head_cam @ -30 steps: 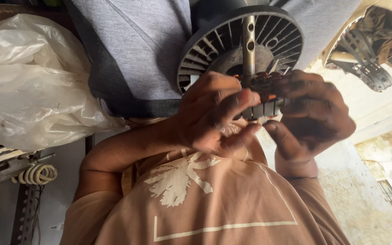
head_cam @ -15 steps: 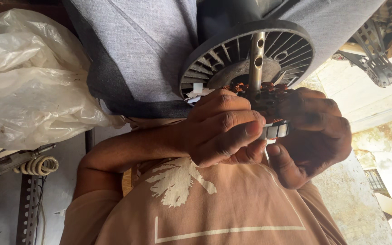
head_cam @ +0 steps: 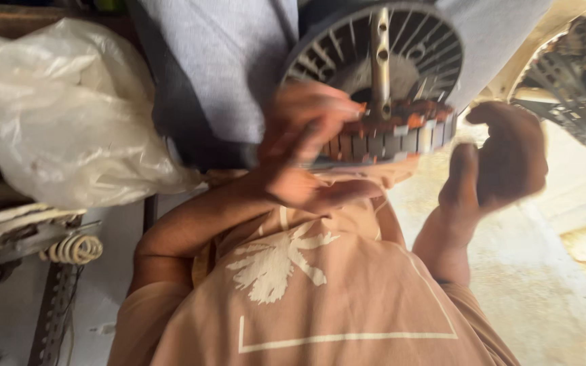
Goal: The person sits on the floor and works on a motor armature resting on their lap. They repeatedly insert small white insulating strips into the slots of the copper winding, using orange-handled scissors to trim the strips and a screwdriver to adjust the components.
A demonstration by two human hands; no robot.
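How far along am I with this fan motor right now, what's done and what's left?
Done: the motor's finned round housing lies open, its shaft standing bare.
In hand: the left hand grips the stator ring with its copper windings; the picture is blurred with motion. The right hand is curled beside the ring, seemingly not touching.
Left: the ring sits on the shaft, not down in the housing, and no cover is on.

left hand (head_cam: pixel 306 146): motion-blurred | fan motor housing (head_cam: pixel 374 61): top cut off | grip unclear
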